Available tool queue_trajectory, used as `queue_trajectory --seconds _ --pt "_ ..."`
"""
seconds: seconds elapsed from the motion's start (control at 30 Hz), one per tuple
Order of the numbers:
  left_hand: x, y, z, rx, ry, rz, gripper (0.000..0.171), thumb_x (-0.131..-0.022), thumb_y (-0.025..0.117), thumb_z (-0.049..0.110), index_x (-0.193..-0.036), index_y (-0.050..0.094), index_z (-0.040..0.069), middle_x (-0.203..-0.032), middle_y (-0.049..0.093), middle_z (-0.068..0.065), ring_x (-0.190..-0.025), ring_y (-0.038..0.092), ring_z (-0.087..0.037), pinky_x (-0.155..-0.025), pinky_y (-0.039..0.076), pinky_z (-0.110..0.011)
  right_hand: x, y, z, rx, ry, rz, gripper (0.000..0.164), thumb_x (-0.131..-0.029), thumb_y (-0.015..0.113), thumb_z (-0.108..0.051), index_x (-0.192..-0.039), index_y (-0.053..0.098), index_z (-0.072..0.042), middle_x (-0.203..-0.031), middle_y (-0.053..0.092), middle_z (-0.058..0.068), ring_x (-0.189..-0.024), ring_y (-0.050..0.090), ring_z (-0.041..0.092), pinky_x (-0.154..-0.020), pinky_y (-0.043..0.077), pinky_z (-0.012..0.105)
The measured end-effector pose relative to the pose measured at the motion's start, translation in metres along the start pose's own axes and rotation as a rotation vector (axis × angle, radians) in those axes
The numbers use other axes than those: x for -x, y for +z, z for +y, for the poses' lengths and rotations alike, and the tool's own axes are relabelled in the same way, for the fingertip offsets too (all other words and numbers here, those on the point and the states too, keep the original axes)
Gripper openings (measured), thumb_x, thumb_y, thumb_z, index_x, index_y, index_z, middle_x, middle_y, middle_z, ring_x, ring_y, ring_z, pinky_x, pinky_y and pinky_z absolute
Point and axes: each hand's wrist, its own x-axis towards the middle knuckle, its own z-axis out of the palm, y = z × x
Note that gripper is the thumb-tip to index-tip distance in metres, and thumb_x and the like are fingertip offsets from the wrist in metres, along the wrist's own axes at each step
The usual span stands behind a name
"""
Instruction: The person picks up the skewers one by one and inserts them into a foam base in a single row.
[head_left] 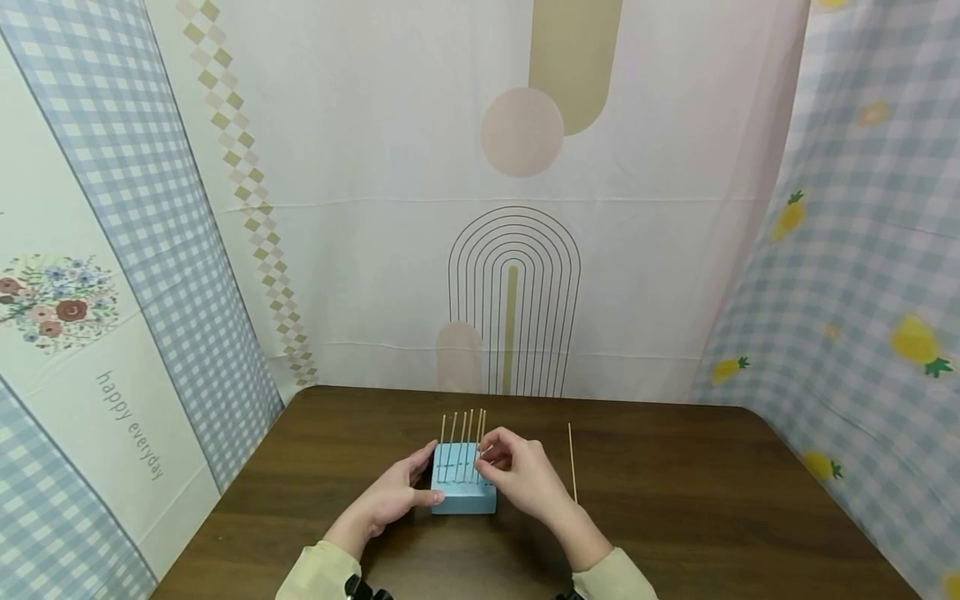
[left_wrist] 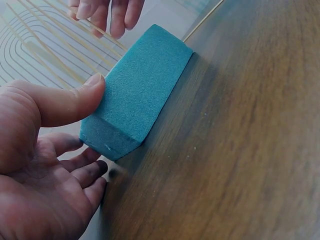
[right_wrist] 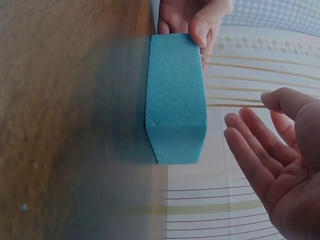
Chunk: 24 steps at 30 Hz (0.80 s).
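A light blue foam block point(head_left: 463, 504) sits on the wooden table with several thin wooden sticks point(right_wrist: 250, 67) standing upright in its top. My left hand point(head_left: 392, 498) holds the block at its left end, the thumb pressed on the front top edge and the fingers along the side and behind. With thumb and index finger, my right hand point(head_left: 519, 477) pinches the rightmost stick point(right_wrist: 235, 105), whose lower end meets the block's top. The other right fingers are spread loosely beside it, as the right wrist view shows.
One more stick point(head_left: 572, 458) lies on the brown table point(head_left: 697, 508), to the right of the block and partly behind my right forearm. Patterned cloths hang behind the table point(head_left: 375, 292) and along both sides.
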Motion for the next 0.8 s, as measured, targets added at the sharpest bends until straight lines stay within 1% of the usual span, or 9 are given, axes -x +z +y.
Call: queue_trajectory --seconds 0.17,0.37,0.6,0.8 --pt "0.0001 -0.0003 -0.0006 0.001 -0.006 -0.004 0.096 -0.09 0.084 0.009 -0.167 0.028 -0.003 -0.17 0.028 -0.029 -0.157 0.023 -0.051 -0.125 0.02 -0.065 0.0002 0.0022 -0.0008 0.018 0.003 0.032 0.011 -0.097 0.082 -0.015 -0.099 0.072 -0.014 -0.089 0.075 -0.007 -0.077 0.069 0.006 -0.069 0.058 0.025" --pt "0.0027 -0.0013 -0.0001 -0.003 -0.008 -0.013 0.096 -0.091 0.084 0.01 -0.167 0.027 -0.003 -0.171 0.027 -0.029 -0.157 0.023 -0.051 -0.124 0.02 -0.065 0.0025 0.0038 -0.0036 0.023 0.016 0.051 0.009 -0.097 0.082 -0.014 -0.094 0.074 -0.015 -0.087 0.074 -0.009 -0.075 0.067 0.003 -0.067 0.058 0.025" --pt "0.0048 -0.0024 -0.0002 -0.008 -0.001 -0.016 0.096 -0.091 0.084 0.009 -0.167 0.027 -0.003 -0.171 0.026 -0.029 -0.157 0.023 -0.051 -0.125 0.02 -0.065 0.0038 0.0043 -0.0072 0.01 0.018 0.044 0.005 -0.097 0.081 -0.012 -0.096 0.077 -0.011 -0.09 0.078 -0.006 -0.078 0.07 0.006 -0.068 0.058 0.025" --pt "0.0055 -0.0031 0.0007 -0.012 -0.006 -0.015 0.096 -0.09 0.084 0.01 -0.167 0.028 -0.002 -0.171 0.027 -0.029 -0.157 0.023 -0.051 -0.125 0.02 -0.065 0.0041 0.0047 -0.0083 0.013 0.026 0.036 0.003 -0.098 0.08 -0.011 -0.097 0.077 -0.01 -0.09 0.078 -0.007 -0.08 0.071 0.005 -0.071 0.059 0.025"
